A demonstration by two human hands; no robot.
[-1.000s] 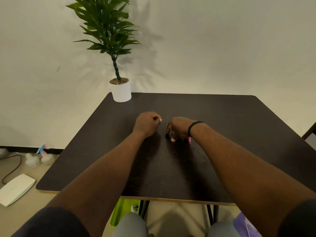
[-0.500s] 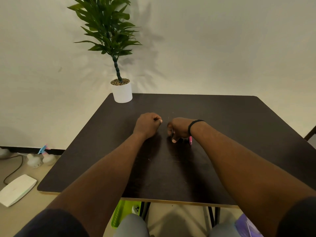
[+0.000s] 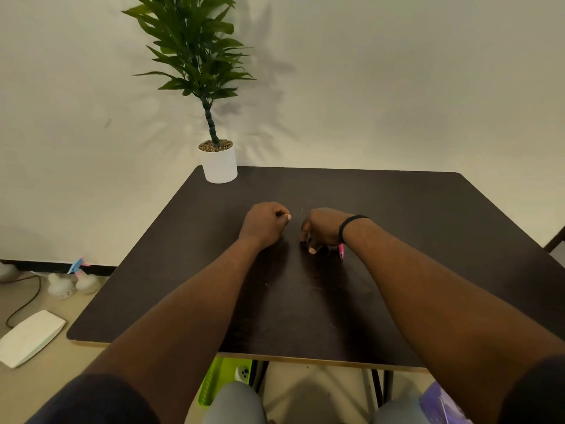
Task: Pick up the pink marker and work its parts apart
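My left hand (image 3: 264, 223) rests on the dark table (image 3: 428, 215) as a fist, thumb tip pressed against the forefinger; nothing shows inside it. A short gap to its right, my right hand (image 3: 321, 229) lies knuckles up with its fingers curled round a thin pink pen (image 3: 341, 251). Only the pen's pink end sticks out beside the wrist, and a dark bit shows under the fingertips. A black band (image 3: 351, 226) circles the right wrist.
A potted green plant in a white pot (image 3: 219, 163) stands on the table's far left corner. On the floor to the left lie a white flat device (image 3: 29, 338), a cable and small white items. A green basket (image 3: 220, 381) sits under the table.
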